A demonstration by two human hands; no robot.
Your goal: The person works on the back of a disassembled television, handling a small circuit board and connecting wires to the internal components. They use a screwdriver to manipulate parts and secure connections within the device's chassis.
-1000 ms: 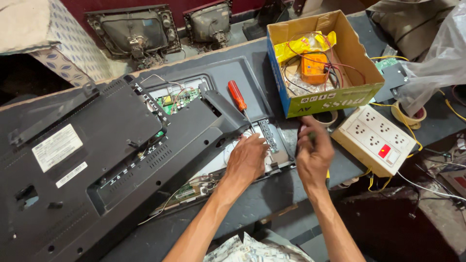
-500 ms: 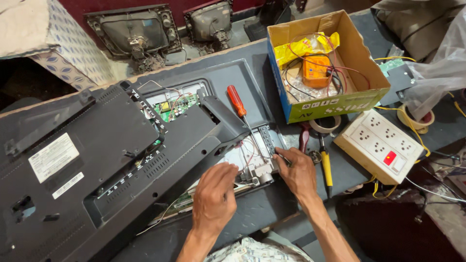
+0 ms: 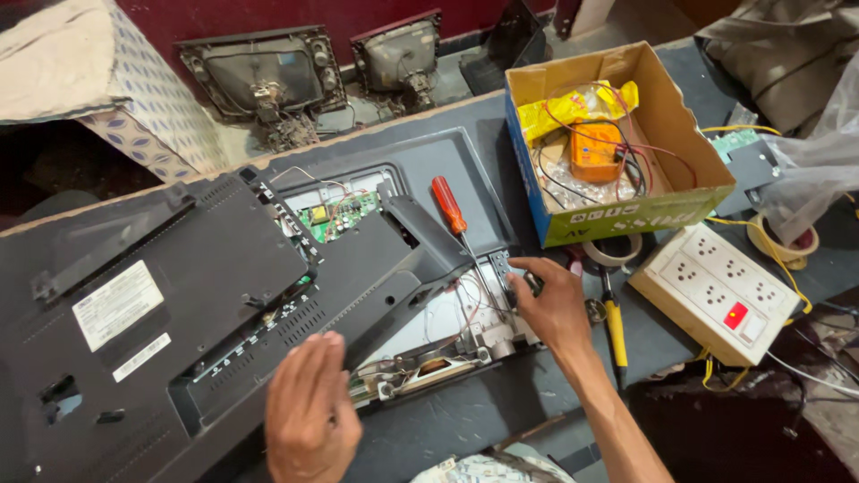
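A flat-screen television lies face down with its black back cover (image 3: 179, 295) lifted and shifted left, which exposes a green circuit board (image 3: 335, 215) and thin wires. My left hand (image 3: 309, 411) rests flat, fingers apart, on the cover's near edge. At the exposed metal frame, my right hand (image 3: 550, 300) pinches a small black part (image 3: 501, 268) with its fingertips. Just beyond that hand, a red-handled screwdriver (image 3: 447, 204) lies on the panel.
A cardboard box (image 3: 626, 215) with an orange meter (image 3: 595, 152) and wires stands at the back right. A white power strip (image 3: 716, 291), a tape roll (image 3: 613, 250) and a yellow-handled tool (image 3: 613, 322) lie right of my hand. Old picture tubes (image 3: 259, 72) sit behind.
My left hand has slid down and left, off the exposed wiring onto the cover's near edge. My right hand has moved left from beside the power strip to the frame's small black part.
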